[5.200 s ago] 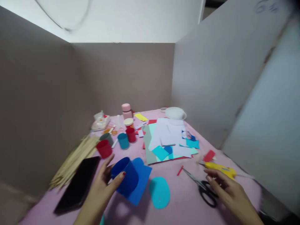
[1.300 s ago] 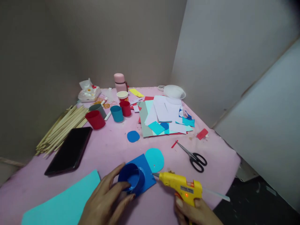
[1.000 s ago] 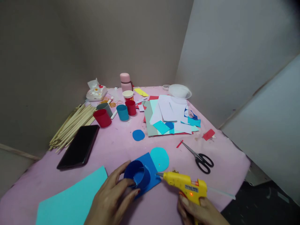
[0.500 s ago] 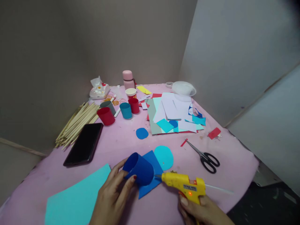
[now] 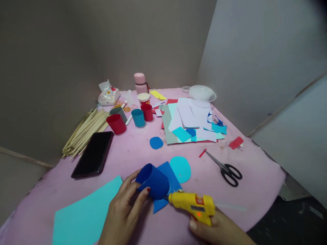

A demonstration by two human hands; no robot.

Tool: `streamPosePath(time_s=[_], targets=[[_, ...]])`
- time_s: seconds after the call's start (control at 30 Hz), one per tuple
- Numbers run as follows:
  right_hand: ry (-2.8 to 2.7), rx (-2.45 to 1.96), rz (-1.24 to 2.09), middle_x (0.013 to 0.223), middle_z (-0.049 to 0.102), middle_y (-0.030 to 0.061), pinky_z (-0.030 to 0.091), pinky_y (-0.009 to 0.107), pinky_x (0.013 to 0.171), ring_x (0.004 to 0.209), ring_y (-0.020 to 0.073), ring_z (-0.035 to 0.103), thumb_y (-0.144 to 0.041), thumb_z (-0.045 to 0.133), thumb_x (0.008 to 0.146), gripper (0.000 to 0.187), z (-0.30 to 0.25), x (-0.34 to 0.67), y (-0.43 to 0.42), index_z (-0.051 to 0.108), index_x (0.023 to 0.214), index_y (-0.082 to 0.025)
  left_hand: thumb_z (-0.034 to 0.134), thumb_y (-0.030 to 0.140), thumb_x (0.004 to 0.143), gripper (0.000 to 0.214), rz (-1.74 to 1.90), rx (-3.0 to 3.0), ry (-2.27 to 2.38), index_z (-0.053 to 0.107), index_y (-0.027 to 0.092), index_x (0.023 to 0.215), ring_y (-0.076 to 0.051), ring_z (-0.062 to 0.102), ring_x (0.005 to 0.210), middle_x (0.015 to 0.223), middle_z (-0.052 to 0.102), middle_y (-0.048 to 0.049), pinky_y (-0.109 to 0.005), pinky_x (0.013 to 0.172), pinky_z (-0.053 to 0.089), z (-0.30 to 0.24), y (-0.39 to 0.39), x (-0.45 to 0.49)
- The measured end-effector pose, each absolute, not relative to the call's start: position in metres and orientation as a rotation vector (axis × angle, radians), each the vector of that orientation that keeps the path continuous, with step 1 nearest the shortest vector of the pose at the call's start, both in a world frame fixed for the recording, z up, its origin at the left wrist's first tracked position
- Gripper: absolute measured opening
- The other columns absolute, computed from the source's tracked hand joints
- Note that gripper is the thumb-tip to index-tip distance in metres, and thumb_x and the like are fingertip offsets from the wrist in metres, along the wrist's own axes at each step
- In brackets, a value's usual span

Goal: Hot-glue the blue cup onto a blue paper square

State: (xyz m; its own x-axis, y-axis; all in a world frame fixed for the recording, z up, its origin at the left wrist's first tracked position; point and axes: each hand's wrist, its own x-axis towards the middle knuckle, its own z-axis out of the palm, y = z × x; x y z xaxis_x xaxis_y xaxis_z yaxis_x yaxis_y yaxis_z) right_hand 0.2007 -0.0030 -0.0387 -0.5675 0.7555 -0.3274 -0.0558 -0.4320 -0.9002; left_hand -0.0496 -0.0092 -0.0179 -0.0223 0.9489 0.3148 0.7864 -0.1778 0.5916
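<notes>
A dark blue paper tube, open at its near-left end, lies tilted with its other end against a flat blue sheet. My left hand is closed around the tube's left side, thumb in front. In my right hand is a yellow glue gun with a lit orange light and a clear glue stick at its rear. Its nozzle tip meets the seam where tube and blue sheet join. Just behind the sheet lies a light blue paper circle.
Black-handled scissors lie at right, a phone and wooden sticks at left. Small paper cups, including a red one, stand farther back. Stacked paper sheets lie beyond; a turquoise sheet is front left.
The glue gun has moved left and slightly toward me, its nozzle sliding along the tube's base edge to the near side. The left hand still holds the tube. The view has shifted slightly.
</notes>
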Motion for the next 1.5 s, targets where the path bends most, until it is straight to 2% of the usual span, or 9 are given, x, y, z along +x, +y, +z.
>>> streamPosePath(time_s=[0.07, 0.2, 0.47, 0.77, 1.0, 1.1, 1.2, 1.37, 1.5], targets=[[-1.325, -1.045, 2.006, 0.116, 0.066, 0.0065, 0.033, 0.039, 0.104, 0.114, 0.0284, 0.054, -0.049, 0.069, 0.075, 0.054, -0.039, 0.201, -0.002, 0.063, 0.123, -0.024, 0.050, 0.040, 0.089, 0.020, 0.996, 2.006, 1.847, 0.063, 0.026, 0.085, -0.021, 0.061, 0.109, 0.117, 0.063, -0.0046, -0.033, 0.090, 0.051, -0.019, -0.010, -0.050], [-1.472, -1.168, 2.022, 0.137, 0.055, 0.0081, 0.026, 0.041, 0.111, 0.130, 0.0293, 0.044, -0.050, 0.065, 0.078, 0.058, -0.037, 0.205, 0.001, 0.057, 0.130, -0.024, 0.050, 0.039, 0.090, 0.019, 1.004, 2.003, 1.834, 0.063, 0.026, 0.087, -0.020, 0.061, 0.109, 0.120, 0.062, -0.0049, -0.032, 0.089, 0.051, -0.020, -0.009, -0.049], [-1.605, -1.263, 1.936, 0.135, 0.057, 0.0030, 0.028, 0.040, 0.111, 0.129, 0.0305, 0.044, -0.052, 0.062, 0.080, 0.059, -0.023, 0.210, 0.006, 0.053, 0.133, -0.029, 0.050, 0.039, 0.090, 0.019, 1.002, 2.023, 1.844, 0.063, 0.027, 0.085, -0.020, 0.061, 0.110, 0.117, 0.063, -0.0041, -0.030, 0.086, 0.053, -0.022, -0.009, -0.051], [-1.788, -1.370, 1.979, 0.145, 0.047, 0.0052, 0.025, 0.040, 0.112, 0.133, 0.0291, 0.040, -0.054, 0.060, 0.080, 0.061, -0.029, 0.211, 0.005, 0.051, 0.135, -0.028, 0.049, 0.039, 0.090, 0.020, 0.994, 2.044, 1.857, 0.062, 0.026, 0.082, -0.019, 0.062, 0.108, 0.117, 0.063, -0.0039, -0.028, 0.086, 0.053, -0.020, -0.009, -0.050], [-1.666, -1.570, 1.824, 0.114, 0.068, 0.0039, 0.045, 0.038, 0.094, 0.112, 0.0305, 0.058, -0.048, 0.063, 0.078, 0.053, -0.029, 0.217, 0.002, 0.059, 0.128, -0.029, 0.050, 0.040, 0.089, 0.019, 0.980, 2.028, 1.850, 0.063, 0.027, 0.082, -0.019, 0.062, 0.107, 0.115, 0.064, -0.0029, -0.028, 0.085, 0.053, -0.020, -0.008, -0.050], [-1.646, -1.595, 1.814, 0.092, 0.072, 0.0037, 0.052, 0.032, 0.074, 0.087, 0.0257, 0.065, -0.048, 0.061, 0.079, 0.046, -0.022, 0.215, 0.003, 0.064, 0.121, -0.029, 0.050, 0.040, 0.089, 0.018, 0.965, 2.008, 1.861, 0.063, 0.028, 0.083, -0.019, 0.062, 0.108, 0.118, 0.063, -0.0029, -0.028, 0.085, 0.053, -0.020, -0.008, -0.052], [-1.618, -1.657, 1.834, 0.080, 0.069, 0.0027, 0.050, 0.026, 0.058, 0.063, 0.0179, 0.061, -0.049, 0.059, 0.079, 0.049, -0.013, 0.210, 0.008, 0.062, 0.122, -0.027, 0.051, 0.040, 0.089, 0.017, 0.952, 1.999, 1.855, 0.062, 0.028, 0.084, -0.018, 0.062, 0.109, 0.121, 0.061, -0.0026, -0.028, 0.085, 0.053, -0.022, -0.008, -0.052], [-1.708, -1.663, 1.773, 0.087, 0.065, 0.0032, 0.047, 0.022, 0.055, 0.058, 0.0123, 0.055, -0.044, 0.057, 0.082, 0.051, -0.007, 0.204, 0.018, 0.056, 0.130, -0.026, 0.052, 0.039, 0.088, 0.015, 0.951, 2.002, 1.844, 0.062, 0.029, 0.084, -0.017, 0.061, 0.110, 0.123, 0.060, -0.0012, -0.026, 0.087, 0.052, -0.024, -0.009, -0.053], [-1.711, -1.554, 1.757, 0.103, 0.060, 0.0041, 0.046, 0.021, 0.056, 0.059, 0.0095, 0.054, -0.042, 0.055, 0.085, 0.043, -0.009, 0.201, 0.023, 0.059, 0.125, -0.028, 0.052, 0.040, 0.088, 0.017, 0.987, 2.045, 1.850, 0.064, 0.028, 0.085, -0.018, 0.063, 0.107, 0.118, 0.064, -0.0021, -0.027, 0.086, 0.054, -0.020, -0.008, -0.052]])
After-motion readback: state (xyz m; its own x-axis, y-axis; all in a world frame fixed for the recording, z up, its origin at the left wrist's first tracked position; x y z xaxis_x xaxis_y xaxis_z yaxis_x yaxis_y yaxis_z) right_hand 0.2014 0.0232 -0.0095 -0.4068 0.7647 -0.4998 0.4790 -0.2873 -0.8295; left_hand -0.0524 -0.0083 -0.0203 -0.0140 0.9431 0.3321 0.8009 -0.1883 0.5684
